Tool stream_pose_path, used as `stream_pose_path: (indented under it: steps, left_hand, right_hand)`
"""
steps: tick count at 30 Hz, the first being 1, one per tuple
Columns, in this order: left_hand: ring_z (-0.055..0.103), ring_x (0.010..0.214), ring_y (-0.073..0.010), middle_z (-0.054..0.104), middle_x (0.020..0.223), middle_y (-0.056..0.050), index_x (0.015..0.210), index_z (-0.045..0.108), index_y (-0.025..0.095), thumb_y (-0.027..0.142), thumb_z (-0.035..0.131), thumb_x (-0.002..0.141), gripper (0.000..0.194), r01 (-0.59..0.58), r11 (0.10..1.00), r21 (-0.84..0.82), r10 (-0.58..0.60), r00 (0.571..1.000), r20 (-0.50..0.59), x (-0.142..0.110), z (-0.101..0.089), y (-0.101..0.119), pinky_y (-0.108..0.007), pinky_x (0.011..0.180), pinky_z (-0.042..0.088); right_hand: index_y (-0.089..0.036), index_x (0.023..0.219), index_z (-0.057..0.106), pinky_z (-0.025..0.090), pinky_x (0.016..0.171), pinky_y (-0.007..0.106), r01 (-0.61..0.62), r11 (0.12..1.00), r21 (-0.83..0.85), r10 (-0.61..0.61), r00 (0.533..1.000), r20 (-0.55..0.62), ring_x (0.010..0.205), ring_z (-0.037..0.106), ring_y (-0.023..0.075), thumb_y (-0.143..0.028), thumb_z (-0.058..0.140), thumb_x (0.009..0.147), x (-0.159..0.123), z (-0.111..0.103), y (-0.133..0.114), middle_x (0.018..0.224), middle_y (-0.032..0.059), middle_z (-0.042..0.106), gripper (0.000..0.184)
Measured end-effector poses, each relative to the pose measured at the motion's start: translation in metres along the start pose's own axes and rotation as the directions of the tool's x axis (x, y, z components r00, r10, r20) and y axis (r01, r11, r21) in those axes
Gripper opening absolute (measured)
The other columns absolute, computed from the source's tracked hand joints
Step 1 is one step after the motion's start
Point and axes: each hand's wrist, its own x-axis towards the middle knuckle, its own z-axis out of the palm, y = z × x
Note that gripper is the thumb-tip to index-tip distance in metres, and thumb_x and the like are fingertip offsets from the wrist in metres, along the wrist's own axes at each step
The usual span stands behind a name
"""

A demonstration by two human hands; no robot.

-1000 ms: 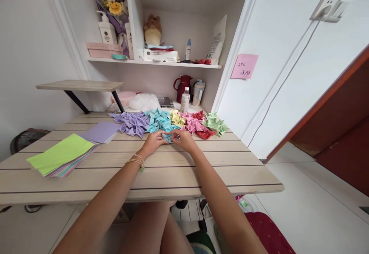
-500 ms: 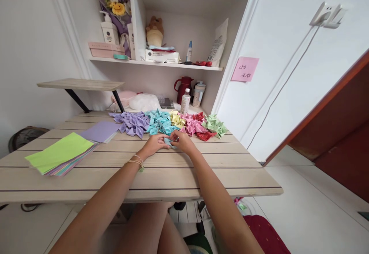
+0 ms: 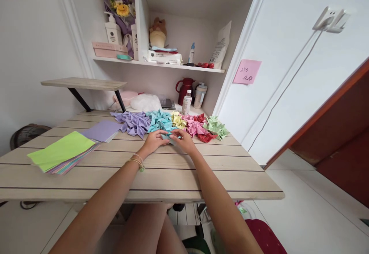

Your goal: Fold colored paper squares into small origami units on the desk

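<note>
One blue paper piece (image 3: 167, 136) is pinched by your nearly closed left hand (image 3: 154, 141) and right hand (image 3: 183, 141), near turquoise folded papers (image 3: 160, 121).

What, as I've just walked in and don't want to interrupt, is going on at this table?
A person's left hand and right hand are together holding a small piece of blue paper over the table. Just beyond it lies a row of folded paper shapes, from purple on the left to pale green on the right. Loose sheets lie off to the left, lime green and purple on top.
</note>
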Motion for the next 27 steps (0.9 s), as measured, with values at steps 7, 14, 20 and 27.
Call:
stream_pose_path:
  steps: [7, 14, 20, 27]
  left_hand:
    - [0.070, 0.069, -0.0184, 0.071, 0.074, -0.005, 0.086, 0.064, 0.011, 0.039, 0.078, 0.061, 0.040, 0.044, 0.980, -0.193, -0.056, 0.997, -0.060, 0.002, 0.001, 0.003, -0.033, 0.071, 0.058]
    - [0.071, 0.072, -0.0198, 0.072, 0.075, -0.006, 0.088, 0.063, 0.011, 0.037, 0.078, 0.063, 0.039, 0.080, 0.975, -0.206, -0.088, 0.996, -0.031, 0.005, 0.000, -0.002, -0.034, 0.071, 0.060]
    - [0.071, 0.074, -0.0191, 0.071, 0.075, -0.004, 0.102, 0.056, 0.013, 0.032, 0.075, 0.068, 0.044, 0.028, 0.970, -0.242, -0.038, 0.999, -0.038, 0.005, -0.001, -0.005, -0.033, 0.075, 0.058]
    - [0.069, 0.073, -0.0166, 0.070, 0.085, -0.006, 0.113, 0.049, 0.015, 0.027, 0.081, 0.060, 0.063, 0.030, 0.946, -0.323, -0.043, 0.998, -0.035, 0.001, 0.003, -0.009, -0.033, 0.074, 0.055]
  right_hand:
    - [-0.014, 0.085, 0.068, 0.043, 0.053, 0.024, -0.174, 0.982, 0.072, 0.176, 0.984, -0.028, 0.055, 0.054, 0.0124, -0.045, 0.071, 0.064, -0.001, 0.003, 0.003, 0.059, -0.0012, 0.061, 0.038]
    - [-0.015, 0.077, 0.066, 0.045, 0.051, 0.024, -0.179, 0.973, 0.148, 0.190, 0.980, -0.062, 0.053, 0.057, 0.0139, -0.047, 0.071, 0.062, 0.000, 0.007, 0.010, 0.055, -0.0013, 0.061, 0.036]
    - [-0.017, 0.106, 0.063, 0.054, 0.069, 0.032, -0.064, 0.985, 0.162, 0.082, 0.991, -0.105, 0.070, 0.067, 0.0187, -0.042, 0.062, 0.074, 0.001, -0.001, 0.009, 0.072, 0.0025, 0.069, 0.040]
    - [-0.019, 0.091, 0.069, 0.053, 0.066, 0.034, 0.007, 0.991, -0.133, -0.017, 0.997, -0.074, 0.070, 0.068, 0.0222, -0.044, 0.059, 0.078, -0.006, -0.005, 0.007, 0.075, 0.0061, 0.071, 0.030]
